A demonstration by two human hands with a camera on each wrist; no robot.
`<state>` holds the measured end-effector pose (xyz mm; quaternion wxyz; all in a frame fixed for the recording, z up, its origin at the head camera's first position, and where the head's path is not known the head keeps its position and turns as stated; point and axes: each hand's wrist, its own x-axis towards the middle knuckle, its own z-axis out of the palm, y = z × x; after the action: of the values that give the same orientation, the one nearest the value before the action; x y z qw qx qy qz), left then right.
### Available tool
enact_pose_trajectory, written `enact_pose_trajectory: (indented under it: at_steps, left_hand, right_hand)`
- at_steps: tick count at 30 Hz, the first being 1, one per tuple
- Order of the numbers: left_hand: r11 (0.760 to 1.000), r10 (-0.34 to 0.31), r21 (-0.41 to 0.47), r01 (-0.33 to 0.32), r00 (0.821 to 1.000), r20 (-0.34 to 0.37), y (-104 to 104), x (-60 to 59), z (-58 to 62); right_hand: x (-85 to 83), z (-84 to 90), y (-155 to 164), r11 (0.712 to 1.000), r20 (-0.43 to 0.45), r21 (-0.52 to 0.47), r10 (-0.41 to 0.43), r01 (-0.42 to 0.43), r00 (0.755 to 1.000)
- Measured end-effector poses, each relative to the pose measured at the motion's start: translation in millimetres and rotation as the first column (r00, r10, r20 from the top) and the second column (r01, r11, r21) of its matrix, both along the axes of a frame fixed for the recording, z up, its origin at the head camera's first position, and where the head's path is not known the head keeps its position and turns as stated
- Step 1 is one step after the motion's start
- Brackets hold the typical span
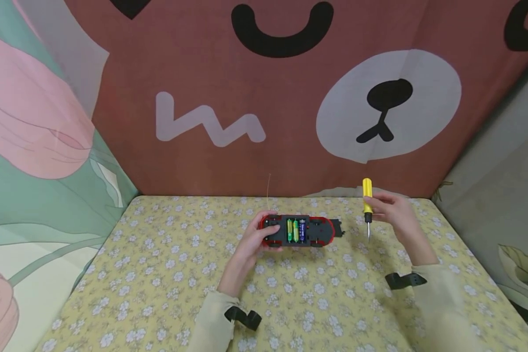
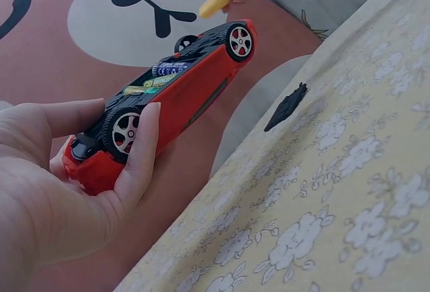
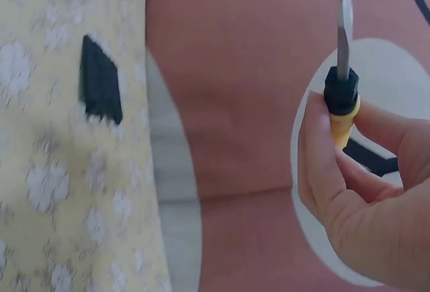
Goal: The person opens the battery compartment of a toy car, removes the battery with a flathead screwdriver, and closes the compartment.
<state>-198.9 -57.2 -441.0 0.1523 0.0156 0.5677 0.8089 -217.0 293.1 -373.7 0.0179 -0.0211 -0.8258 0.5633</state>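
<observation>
Gripping the rear end of an upturned red toy car (image 1: 298, 231), the left hand (image 1: 256, 239) has its fingers curled round the body, one fingertip lying over a wheel (image 2: 125, 131) in the left wrist view. The car lies wheels-up on the floral yellow cloth (image 1: 158, 274), extending toward 3 o'clock from that hand, its open bay showing three batteries (image 1: 296, 230). At 3 o'clock of the car, apart from it, the right hand (image 1: 393, 212) pinches a yellow-handled screwdriver (image 1: 367, 205) upright, blade pointing down at the cloth. A small black cover (image 1: 339, 228) lies on the cloth just beside the car's far end, between car and screwdriver.
</observation>
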Motion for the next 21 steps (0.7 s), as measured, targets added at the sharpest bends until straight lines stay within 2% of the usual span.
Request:
enact_pose_trajectory:
  at_steps: [13,21]
  left_hand:
    - [1.000,0.005,0.010,-0.005,1.000,0.001,-0.8,2.0,1.1]
    - [1.000,0.006,0.005,-0.006,1.000,0.008,-0.6,0.8,1.4]
  right_hand:
    - [-8.5,-21.7,25.8,0.992,0.138,0.122,-0.047,0.030,0.989]
    - [-12.8,-38.9,35.3,0.991,0.201,0.130,-0.055,0.030,0.978]
